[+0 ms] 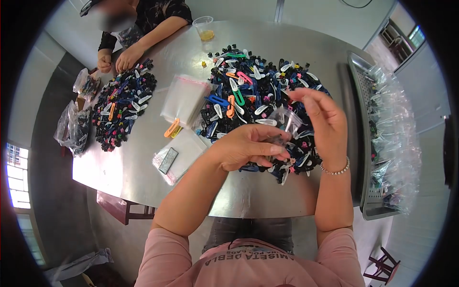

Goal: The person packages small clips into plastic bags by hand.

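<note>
My left hand [253, 144] pinches a small clear plastic bag [290, 119], with its open end toward the right; some dark contents show faintly inside. My right hand [325, 117] is raised just right of the bag, thumb and forefinger brought together. Whatever sits at those fingertips is too small to make out. Below both hands spreads a big pile of hair clips [260, 112]: white, black and navy snap clips mixed with small black claw clips and coloured flower pieces. Larger orange, green and blue snap clips lie on top of it.
Stacks of clear bags [184, 103] lie left of the pile, with a dark rectangular piece [168, 160] on the nearer one. A metal tray [366, 143] of filled bags stands right. Across the table, a co-worker's hands [125, 58] touch a second clip pile [119, 115]. A plastic cup [204, 29] stands behind.
</note>
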The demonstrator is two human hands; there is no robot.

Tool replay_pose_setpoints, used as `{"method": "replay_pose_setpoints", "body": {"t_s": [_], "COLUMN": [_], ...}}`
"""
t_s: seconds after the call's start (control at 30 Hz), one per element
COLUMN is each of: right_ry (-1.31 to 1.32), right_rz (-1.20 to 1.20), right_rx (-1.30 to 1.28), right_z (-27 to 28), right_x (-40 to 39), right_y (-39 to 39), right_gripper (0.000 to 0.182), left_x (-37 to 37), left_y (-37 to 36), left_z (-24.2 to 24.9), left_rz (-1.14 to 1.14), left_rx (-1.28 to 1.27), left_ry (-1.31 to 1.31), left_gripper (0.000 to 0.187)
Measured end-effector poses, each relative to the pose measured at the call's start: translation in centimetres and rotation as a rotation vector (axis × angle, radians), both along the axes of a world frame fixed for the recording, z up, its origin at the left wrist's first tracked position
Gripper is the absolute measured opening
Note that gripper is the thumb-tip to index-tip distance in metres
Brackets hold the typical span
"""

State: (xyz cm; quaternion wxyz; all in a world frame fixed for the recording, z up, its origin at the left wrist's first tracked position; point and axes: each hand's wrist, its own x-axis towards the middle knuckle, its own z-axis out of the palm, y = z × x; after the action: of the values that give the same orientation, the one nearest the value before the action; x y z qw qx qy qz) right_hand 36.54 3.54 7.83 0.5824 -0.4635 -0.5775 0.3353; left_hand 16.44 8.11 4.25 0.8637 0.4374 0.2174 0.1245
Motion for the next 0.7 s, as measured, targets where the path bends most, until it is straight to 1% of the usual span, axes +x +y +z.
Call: {"method": "replay_pose_setpoints", "body": {"t_s": [0.03,0.07,0.13,0.2,0.27,0.3,0.33,0.37,0.4,0.5,0.57,0.7], "right_ry": [-0.042,-0.044,-0.354,-0.372,-0.628,-0.628,-0.685,-0.741,-0.742,-0.816,-1.004,-0.957], "right_rz": [-0.077,-0.08,-0.181,-0.186,-0.207,-0.208,-0.22,-0.232,-0.232,-0.173,-0.167,-0.135], "right_rx": [-0.001,-0.002,-0.202,-0.189,-0.206,-0.205,-0.223,-0.241,-0.24,-0.19,-0.081,-0.106], "right_z": [0.1,0.1,0.0,-1.9,-3.1,-3.1,-3.1,-3.2,-3.3,-4.3,-5.3,-4.4], "right_x": [0.4,1.2,3.2,4.5,5.2,5.1,5.0,4.8,4.6,4.3,4.2,3.8], "right_y": [0.2,0.3,0.4,1.1,1.5,1.5,1.6,1.6,1.7,1.9,2.0,2.1], "right_gripper": [0.023,0.023,0.02,0.017,0.016,0.016,0.017,0.019,0.019,0.021,0.022,0.02], "left_x": [-0.1,-0.2,-0.7,-1.1,-1.2,-1.2,-1.2,-1.2,-1.3,-1.3,-1.2,-1.2], "left_y": [0.1,0.2,0.4,1.0,1.3,1.4,1.4,1.4,1.4,1.4,1.4,1.5], "left_z": [0.0,0.0,0.1,-0.3,-0.2,-0.2,-0.2,-0.2,-0.3,-0.4,-0.5,-0.5], "left_rz": [0.023,0.02,0.171,0.193,0.252,0.273,0.274,0.294,0.314,0.335,0.332,0.333], "left_rx": [0.005,0.003,0.014,0.05,-0.019,-0.021,-0.021,-0.017,-0.013,-0.019,-0.021,-0.041], "left_ry": [-0.027,-0.029,-0.099,-0.135,-0.167,-0.137,-0.138,-0.131,-0.124,-0.121,-0.126,-0.134], "left_gripper": [0.05,0.05,0.048,0.046,0.04,0.038,0.038,0.041,0.043,0.042,0.042,0.042]}}
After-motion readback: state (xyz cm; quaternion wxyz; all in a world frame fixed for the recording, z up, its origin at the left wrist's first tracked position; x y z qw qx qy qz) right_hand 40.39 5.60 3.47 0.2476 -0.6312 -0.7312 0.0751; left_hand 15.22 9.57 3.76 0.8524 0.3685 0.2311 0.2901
